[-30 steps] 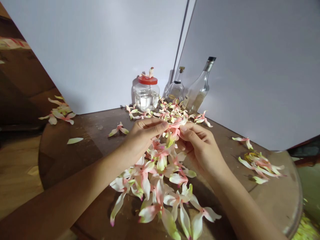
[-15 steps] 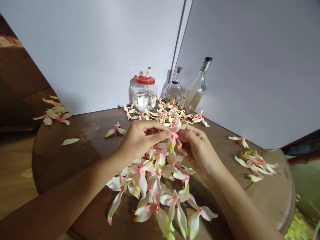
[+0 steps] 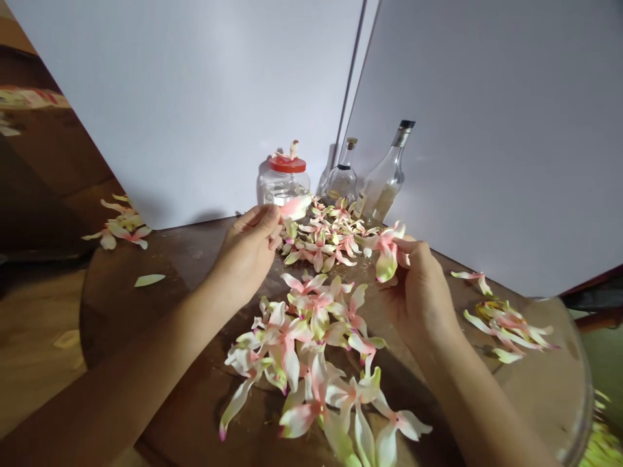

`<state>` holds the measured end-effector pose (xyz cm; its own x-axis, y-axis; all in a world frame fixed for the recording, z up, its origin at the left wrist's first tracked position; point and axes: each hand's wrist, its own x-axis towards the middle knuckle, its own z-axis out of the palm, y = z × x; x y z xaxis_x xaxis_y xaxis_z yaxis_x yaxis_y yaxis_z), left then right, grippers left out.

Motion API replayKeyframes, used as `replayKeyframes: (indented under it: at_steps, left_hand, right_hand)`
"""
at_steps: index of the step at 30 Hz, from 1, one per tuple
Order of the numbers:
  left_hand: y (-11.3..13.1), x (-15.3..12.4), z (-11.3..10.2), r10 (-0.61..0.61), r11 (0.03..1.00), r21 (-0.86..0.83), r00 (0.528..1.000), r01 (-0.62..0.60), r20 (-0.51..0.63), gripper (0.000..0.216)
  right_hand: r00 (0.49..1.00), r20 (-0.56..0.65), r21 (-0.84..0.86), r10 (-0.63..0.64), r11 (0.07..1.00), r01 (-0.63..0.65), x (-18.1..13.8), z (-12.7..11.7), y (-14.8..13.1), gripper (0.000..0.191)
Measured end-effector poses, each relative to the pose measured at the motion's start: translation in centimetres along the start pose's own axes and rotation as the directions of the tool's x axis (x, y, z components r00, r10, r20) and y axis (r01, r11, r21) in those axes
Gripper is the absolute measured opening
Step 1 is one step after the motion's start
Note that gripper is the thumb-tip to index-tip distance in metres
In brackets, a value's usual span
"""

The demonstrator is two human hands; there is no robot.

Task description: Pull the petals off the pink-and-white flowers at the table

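- The left hand (image 3: 252,245) is holding a pink-and-white petal (image 3: 295,207) between thumb and fingers; its grip is clamping on the petal's near end, and the petal is pointing right, in front of the jar.
- A greenish piece is hanging just under that petal; whether it is being held or is lying behind, I cannot tell.
- The right hand (image 3: 422,288) is pinching a pink blossom (image 3: 387,250) with a yellow-green petal hanging down; its grip is clamping on the blossom's right side.
- The two hands are standing well apart, both above the brown bench (image 3: 117,305).
- Between the forearms, a near heap (image 3: 318,386) of similar blossoms is spreading over the bench toward the wearer.
- Beyond it, a far heap (image 3: 318,251) is lying between the hands, close to the glassware.
- A clear jar (image 3: 283,183) is standing at the back, its red lid (image 3: 287,165) carrying a small flower (image 3: 293,151).
- To its right, a corked bottle (image 3: 341,183) and a taller bottle (image 3: 383,178) are standing near the wall panels.
- A loose pale petal (image 3: 149,280) is lying left of the left hand.
- A small bunch (image 3: 516,327) is resting at the bench's right side.
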<state>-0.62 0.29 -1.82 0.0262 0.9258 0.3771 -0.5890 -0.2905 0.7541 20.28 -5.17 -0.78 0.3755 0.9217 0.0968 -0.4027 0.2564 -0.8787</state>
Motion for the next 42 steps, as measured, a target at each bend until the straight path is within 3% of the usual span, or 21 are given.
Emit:
replayKeyframes:
  at_steps: [4, 7, 9, 12, 15, 18, 21, 23, 27, 30, 35, 39, 41, 42]
  left_hand:
    - [0.3, -0.3, 0.1, -0.055, 0.998, -0.008, 0.992, 0.056, 0.112, 0.025]
    - [0.7, -1.1, 0.4, -0.128, 0.981, 0.181, 0.943, 0.074, 0.308, 0.019]
    - [1.1, -1.6, 0.6, -0.109, 0.918, 0.394, 0.922, -0.051, 0.372, 0.017]
    - [1.3, -2.1, 0.9, 0.067, 0.739, 0.589, 0.906, -0.326, 0.417, 0.023]
    - [1.1, -2.2, 1.1, 0.149, 0.624, 0.615, 0.846, -0.482, 0.511, 0.018]
    - [0.9, -2.2, 1.2, 0.143, 0.618, 0.607, 0.83, -0.5, 0.539, 0.017]
    - [0.8, -2.3, 1.3, 0.196, 0.619, 0.593, 0.833, -0.514, 0.518, 0.017]
    - [0.7, -2.3, 1.4, 0.222, 0.638, 0.599, 0.86, -0.485, 0.46, 0.013]
    - [0.5, -2.1, 1.1, 0.208, 0.733, 0.605, 0.95, -0.31, 0.235, 0.009]
    - [-0.1, -1.8, 0.7, 0.19, 0.841, 0.504, 0.98, -0.195, 0.062, 0.015]
    - [-1.3, -0.9, 0.1, 0.111, 0.955, 0.278, 0.994, -0.1, -0.024, 0.016]
    - [-0.8, 0.6, -1.1, 0.163, 0.968, 0.218, 0.971, -0.124, -0.173, 0.01]
    - [0.1, 1.0, -1.5, 0.246, 0.924, 0.335, 0.958, -0.186, -0.145, 0.01]
    - [0.6, 0.9, -1.5, 0.3, 0.856, 0.46, 0.951, -0.237, -0.069, 0.011]
  right_hand:
    - [0.998, 0.048, -0.044, 0.043, 0.998, -0.041, -0.3, -0.1, 0.1, 0.027]
    - [0.986, 0.166, -0.085, 0.006, 0.996, 0.009, -0.6, -0.3, 0.1, 0.029]
    - [0.949, 0.313, -0.161, -0.037, 0.983, 0.091, -0.8, -0.4, 0.2, 0.031]
    - [0.868, 0.496, -0.302, -0.016, 0.934, 0.19, -1.3, -0.4, 0.5, 0.031]
    - [0.834, 0.55, -0.355, 0.035, 0.914, 0.195, -1.7, -0.3, 0.6, 0.031]
    - [0.842, 0.539, -0.345, 0.029, 0.919, 0.19, -1.9, -0.2, 0.7, 0.03]
    - [0.843, 0.536, -0.339, 0.04, 0.925, 0.171, -1.9, -0.1, 0.7, 0.028]
    - [0.841, 0.539, -0.33, 0.047, 0.93, 0.159, -1.8, -0.1, 0.7, 0.026]
    - [0.847, 0.53, -0.307, 0.045, 0.941, 0.142, -1.6, -0.2, 0.7, 0.025]
    - [0.857, 0.514, -0.265, 0.027, 0.956, 0.128, -1.7, 0.0, 0.6, 0.017]
    - [0.895, 0.443, -0.16, -0.055, 0.977, 0.139, -2.2, 0.6, 0.5, 0.028]
    - [0.935, 0.312, -0.147, -0.169, 0.964, 0.224, -1.7, 0.1, -0.2, 0.032]
    - [0.926, 0.327, -0.237, -0.19, 0.932, 0.275, -1.1, -0.5, -0.4, 0.019]
    - [0.915, 0.365, -0.299, -0.172, 0.909, 0.29, -0.8, -0.8, -0.5, 0.013]
